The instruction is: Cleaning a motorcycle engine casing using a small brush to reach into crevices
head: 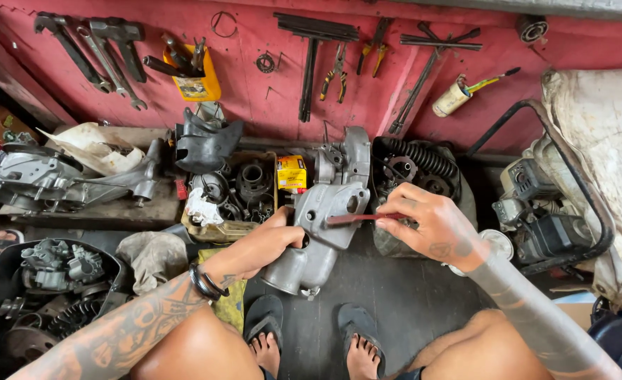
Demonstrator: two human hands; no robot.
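Note:
My left hand (272, 239) grips the left edge of a grey metal engine cover (328, 214) and holds it upright above the floor, between my knees. My right hand (430, 222) pinches a thin red-handled tool (356, 219) whose tip rests on the cover's face near a round hole. The cover's lower end hangs just above my sandalled feet (311, 331). A black band circles my left wrist.
A red wall carries hung wrenches (96, 53), pliers (335, 74) and rods. A cardboard box of engine parts (237, 197) and a small yellow box (291, 172) sit behind the cover. A grey engine casing (43, 179) lies left; a generator (543, 211) stands right.

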